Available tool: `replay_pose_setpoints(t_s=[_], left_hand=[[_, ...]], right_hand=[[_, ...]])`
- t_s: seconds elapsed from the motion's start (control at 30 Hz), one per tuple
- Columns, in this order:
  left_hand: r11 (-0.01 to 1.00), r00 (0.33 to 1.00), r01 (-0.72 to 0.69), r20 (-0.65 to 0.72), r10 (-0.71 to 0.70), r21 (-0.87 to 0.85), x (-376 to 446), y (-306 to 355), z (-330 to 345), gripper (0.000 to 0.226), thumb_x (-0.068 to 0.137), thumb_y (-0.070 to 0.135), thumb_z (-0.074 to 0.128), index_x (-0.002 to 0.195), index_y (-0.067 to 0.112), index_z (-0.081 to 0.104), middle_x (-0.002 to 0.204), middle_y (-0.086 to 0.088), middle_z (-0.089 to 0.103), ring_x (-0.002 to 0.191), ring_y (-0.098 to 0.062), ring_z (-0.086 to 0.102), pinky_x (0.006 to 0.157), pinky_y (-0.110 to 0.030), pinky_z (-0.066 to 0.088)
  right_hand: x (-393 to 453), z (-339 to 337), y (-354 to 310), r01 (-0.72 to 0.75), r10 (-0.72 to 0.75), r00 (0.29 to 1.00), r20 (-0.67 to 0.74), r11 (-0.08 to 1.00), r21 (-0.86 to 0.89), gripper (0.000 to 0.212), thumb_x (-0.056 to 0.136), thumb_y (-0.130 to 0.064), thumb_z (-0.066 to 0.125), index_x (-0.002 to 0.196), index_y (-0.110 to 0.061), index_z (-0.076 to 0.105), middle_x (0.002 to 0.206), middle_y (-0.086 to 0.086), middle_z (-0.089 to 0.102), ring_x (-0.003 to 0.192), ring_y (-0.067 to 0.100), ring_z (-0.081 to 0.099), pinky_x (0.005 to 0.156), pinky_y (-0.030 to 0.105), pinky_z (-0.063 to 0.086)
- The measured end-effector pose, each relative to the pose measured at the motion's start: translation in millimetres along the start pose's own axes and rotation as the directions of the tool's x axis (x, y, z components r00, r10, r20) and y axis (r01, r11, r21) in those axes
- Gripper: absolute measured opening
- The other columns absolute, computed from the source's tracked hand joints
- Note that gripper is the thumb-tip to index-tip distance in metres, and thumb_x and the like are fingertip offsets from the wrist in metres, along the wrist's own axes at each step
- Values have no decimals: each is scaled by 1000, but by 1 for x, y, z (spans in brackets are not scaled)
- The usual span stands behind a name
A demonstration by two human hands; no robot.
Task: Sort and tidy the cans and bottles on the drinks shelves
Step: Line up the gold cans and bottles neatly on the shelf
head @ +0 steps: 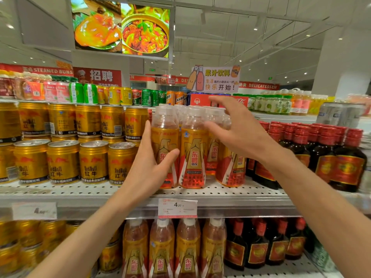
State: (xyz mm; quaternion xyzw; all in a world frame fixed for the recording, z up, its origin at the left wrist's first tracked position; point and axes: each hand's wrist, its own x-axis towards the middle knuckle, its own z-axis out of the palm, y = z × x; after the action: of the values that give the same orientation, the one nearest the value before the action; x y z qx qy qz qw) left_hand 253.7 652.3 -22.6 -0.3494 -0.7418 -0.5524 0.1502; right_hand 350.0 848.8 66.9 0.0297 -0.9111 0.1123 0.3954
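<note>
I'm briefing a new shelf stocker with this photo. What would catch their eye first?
Most striking are the two bare hands at centre: the left hand wraps the leftmost orange-labelled bottle on the middle shelf, while the right hand hovers open over the neighbouring bottles. To the left stand stacked gold cans, to the right dark red-capped bottles, and a bright food screen hangs overhead.

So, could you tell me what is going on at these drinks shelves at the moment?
A person is tidying the orange-labelled drink bottles on the middle shelf. Their left hand is wrapped around the front-left bottle, which stands upright at the shelf edge. Their right hand is open, fingers spread in front of the neighbouring bottles, gripping nothing. Gold Red Bull cans sit to the left, and dark red-capped bottles to the right.
</note>
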Motion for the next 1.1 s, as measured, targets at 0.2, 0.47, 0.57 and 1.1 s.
replay_pose_setpoints(t_s=[0.2,0.47,0.57,1.1], left_hand=[[999,999,43,-24,-43,-2,-7,-14,12,103,93,48,65,159,41,-13,165,15,26,144,-2,36,118,-34,33],[999,998,44,-44,-44,-2,-6,-20,13,93,91,49,68,160,38,6,148,19,48,128,0,53,107,-31,46],[999,997,52,-53,-52,-2,-5,-22,12,83,90,50,68,157,39,20,128,29,57,111,15,56,96,-22,49],[997,996,45,-68,-50,-67,-6,-25,12,79,92,48,67,156,44,21,136,23,58,117,7,59,97,-29,54]], right_hand=[[-43,6,30,-55,62,961,-269,998,30,65,94,-22,68,151,-12,39,153,5,44,145,16,37,122,43,31],[-81,43,38,-495,512,859,-12,837,232,88,94,-46,65,161,-20,13,157,-1,33,143,18,39,115,35,33],[-79,41,42,-534,551,834,-1,808,248,87,88,-53,69,155,-26,21,140,-5,51,134,22,50,114,49,41],[-79,75,18,-494,523,853,1,805,329,95,86,-68,60,160,-28,15,159,-7,40,145,16,39,118,43,36]])
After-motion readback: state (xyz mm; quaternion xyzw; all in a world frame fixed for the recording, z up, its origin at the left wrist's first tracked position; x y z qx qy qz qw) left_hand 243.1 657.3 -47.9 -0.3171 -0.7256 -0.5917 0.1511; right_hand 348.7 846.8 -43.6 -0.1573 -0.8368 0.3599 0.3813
